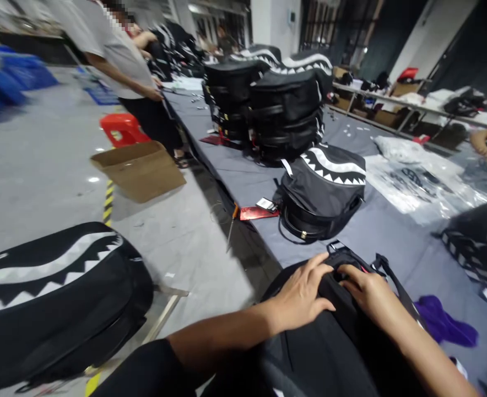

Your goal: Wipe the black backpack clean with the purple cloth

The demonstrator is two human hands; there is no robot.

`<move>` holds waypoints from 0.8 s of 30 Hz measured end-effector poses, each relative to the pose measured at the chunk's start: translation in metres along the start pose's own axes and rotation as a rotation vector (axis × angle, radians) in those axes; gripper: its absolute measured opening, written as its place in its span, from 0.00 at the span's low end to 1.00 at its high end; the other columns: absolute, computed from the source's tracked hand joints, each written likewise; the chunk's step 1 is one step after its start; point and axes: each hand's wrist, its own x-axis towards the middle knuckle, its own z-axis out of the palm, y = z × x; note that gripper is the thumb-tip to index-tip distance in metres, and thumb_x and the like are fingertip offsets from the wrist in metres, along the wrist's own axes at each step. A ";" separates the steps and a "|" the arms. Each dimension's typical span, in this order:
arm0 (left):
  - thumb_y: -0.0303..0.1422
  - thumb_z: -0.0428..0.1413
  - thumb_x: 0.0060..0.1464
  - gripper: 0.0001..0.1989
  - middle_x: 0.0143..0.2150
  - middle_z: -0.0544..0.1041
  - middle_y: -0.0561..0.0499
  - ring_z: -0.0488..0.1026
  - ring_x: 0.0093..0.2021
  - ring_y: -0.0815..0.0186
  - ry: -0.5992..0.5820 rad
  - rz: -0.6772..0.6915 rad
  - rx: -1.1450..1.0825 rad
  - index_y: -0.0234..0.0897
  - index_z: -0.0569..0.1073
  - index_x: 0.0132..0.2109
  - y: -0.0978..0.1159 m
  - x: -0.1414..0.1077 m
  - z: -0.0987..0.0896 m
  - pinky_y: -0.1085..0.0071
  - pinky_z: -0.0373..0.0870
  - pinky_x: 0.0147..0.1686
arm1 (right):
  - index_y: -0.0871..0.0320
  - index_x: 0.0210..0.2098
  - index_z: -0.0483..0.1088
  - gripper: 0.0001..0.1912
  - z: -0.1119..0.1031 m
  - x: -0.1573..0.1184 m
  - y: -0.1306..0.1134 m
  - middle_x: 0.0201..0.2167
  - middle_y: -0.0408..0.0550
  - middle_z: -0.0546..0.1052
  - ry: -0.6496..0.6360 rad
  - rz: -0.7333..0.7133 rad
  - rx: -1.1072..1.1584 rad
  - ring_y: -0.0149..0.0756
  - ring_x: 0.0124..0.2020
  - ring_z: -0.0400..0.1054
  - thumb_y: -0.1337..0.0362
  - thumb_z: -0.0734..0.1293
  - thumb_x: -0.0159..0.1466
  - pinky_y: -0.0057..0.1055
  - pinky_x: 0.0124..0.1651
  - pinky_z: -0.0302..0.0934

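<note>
the grey table [396,242] stretched ahead, the black backpack [322,353] at its near end. my left hand [303,295] lay on it, fingers spread; my right hand [367,289] curled inward alongside, whether gripping i couldn't tell.

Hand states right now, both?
Left hand: open, thumb apart from fingers, on the black fabric backpack.
Right hand: fingers curled at the same backpack; grip can't be told.

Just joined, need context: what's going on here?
A person's left hand rests with fingers spread on a black backpack at a gray table; the right hand has curled fingers at its upper part. Just beyond sits a toothed-print backpack, then a backpack stack. A co-worker stands alongside.
</note>
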 end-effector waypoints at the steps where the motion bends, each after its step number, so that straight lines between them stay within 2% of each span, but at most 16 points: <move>1: 0.36 0.66 0.46 0.41 0.67 0.55 0.34 0.55 0.67 0.51 0.005 -0.002 0.008 0.39 0.52 0.62 -0.002 0.002 0.000 0.52 0.63 0.62 | 0.56 0.42 0.69 0.10 0.006 0.010 0.003 0.32 0.47 0.77 -0.022 -0.037 0.100 0.38 0.34 0.73 0.63 0.58 0.66 0.32 0.37 0.62; 3: 0.35 0.66 0.46 0.41 0.67 0.56 0.35 0.56 0.67 0.52 0.001 0.001 0.008 0.40 0.52 0.62 -0.006 0.004 -0.001 0.52 0.63 0.62 | 0.58 0.33 0.67 0.08 0.014 0.027 0.001 0.30 0.46 0.76 -0.076 -0.086 0.215 0.36 0.32 0.72 0.65 0.58 0.65 0.29 0.35 0.62; 4: 0.35 0.66 0.46 0.41 0.67 0.57 0.36 0.57 0.67 0.52 -0.007 0.006 0.003 0.41 0.52 0.62 -0.007 0.004 -0.001 0.53 0.63 0.63 | 0.58 0.30 0.66 0.09 0.016 0.033 -0.004 0.28 0.46 0.75 -0.084 -0.105 0.190 0.35 0.31 0.71 0.66 0.58 0.65 0.29 0.34 0.62; 8: 0.34 0.62 0.51 0.41 0.67 0.56 0.36 0.56 0.67 0.53 -0.009 0.019 0.008 0.42 0.48 0.65 -0.009 -0.004 -0.003 0.51 0.62 0.63 | 0.61 0.35 0.69 0.12 0.005 0.029 -0.027 0.31 0.50 0.76 -0.092 -0.142 -0.124 0.34 0.32 0.71 0.71 0.55 0.66 0.27 0.35 0.60; 10: 0.34 0.59 0.55 0.39 0.67 0.55 0.36 0.55 0.68 0.52 0.021 0.017 0.032 0.43 0.45 0.67 -0.013 -0.005 -0.002 0.50 0.61 0.63 | 0.59 0.38 0.70 0.10 -0.008 0.016 -0.031 0.33 0.49 0.77 -0.098 -0.092 -0.188 0.34 0.35 0.71 0.71 0.58 0.65 0.27 0.37 0.59; 12: 0.37 0.56 0.57 0.39 0.68 0.55 0.37 0.55 0.68 0.52 0.043 0.017 0.048 0.44 0.44 0.68 -0.018 -0.002 0.001 0.50 0.61 0.63 | 0.57 0.41 0.70 0.10 -0.021 -0.004 -0.026 0.34 0.50 0.77 -0.169 -0.055 -0.358 0.36 0.36 0.71 0.70 0.59 0.65 0.29 0.38 0.59; 14: 0.41 0.56 0.56 0.40 0.68 0.55 0.38 0.55 0.68 0.51 0.045 -0.012 0.041 0.44 0.43 0.69 -0.021 0.002 0.004 0.50 0.61 0.62 | 0.59 0.40 0.70 0.10 -0.031 -0.031 -0.019 0.30 0.51 0.77 -0.249 0.031 -0.513 0.38 0.33 0.72 0.72 0.58 0.65 0.30 0.35 0.58; 16: 0.43 0.58 0.53 0.44 0.68 0.55 0.38 0.56 0.67 0.50 0.002 -0.098 0.008 0.42 0.43 0.69 -0.021 0.007 0.003 0.50 0.62 0.62 | 0.60 0.38 0.70 0.11 -0.037 -0.060 -0.016 0.27 0.51 0.76 -0.264 0.147 -0.572 0.38 0.30 0.72 0.74 0.58 0.64 0.29 0.31 0.57; 18: 0.44 0.60 0.50 0.48 0.67 0.57 0.37 0.57 0.67 0.50 -0.094 -0.238 -0.047 0.38 0.44 0.69 -0.022 0.012 -0.002 0.51 0.61 0.62 | 0.60 0.39 0.70 0.10 -0.041 -0.086 -0.015 0.28 0.50 0.76 -0.205 0.228 -0.564 0.36 0.29 0.72 0.74 0.58 0.65 0.28 0.30 0.56; 20: 0.45 0.61 0.46 0.48 0.65 0.62 0.36 0.62 0.64 0.49 -0.241 -0.374 -0.141 0.33 0.50 0.68 -0.023 0.017 -0.012 0.52 0.61 0.62 | 0.58 0.42 0.68 0.10 -0.043 -0.108 -0.015 0.34 0.49 0.77 -0.110 0.285 -0.540 0.35 0.32 0.72 0.70 0.57 0.68 0.27 0.31 0.57; 22: 0.47 0.60 0.46 0.42 0.60 0.69 0.38 0.67 0.60 0.50 -0.382 -0.438 -0.254 0.31 0.59 0.64 -0.024 0.021 -0.022 0.54 0.63 0.60 | 0.57 0.46 0.67 0.11 -0.044 -0.133 -0.013 0.38 0.49 0.77 0.052 0.359 -0.465 0.35 0.36 0.72 0.63 0.56 0.70 0.27 0.34 0.58; 24: 0.49 0.59 0.47 0.37 0.58 0.72 0.41 0.69 0.59 0.52 -0.454 -0.446 -0.344 0.32 0.65 0.59 -0.021 0.021 -0.030 0.56 0.64 0.60 | 0.57 0.47 0.67 0.14 -0.042 -0.169 -0.005 0.39 0.50 0.76 0.237 0.481 -0.371 0.38 0.39 0.72 0.58 0.55 0.70 0.31 0.38 0.60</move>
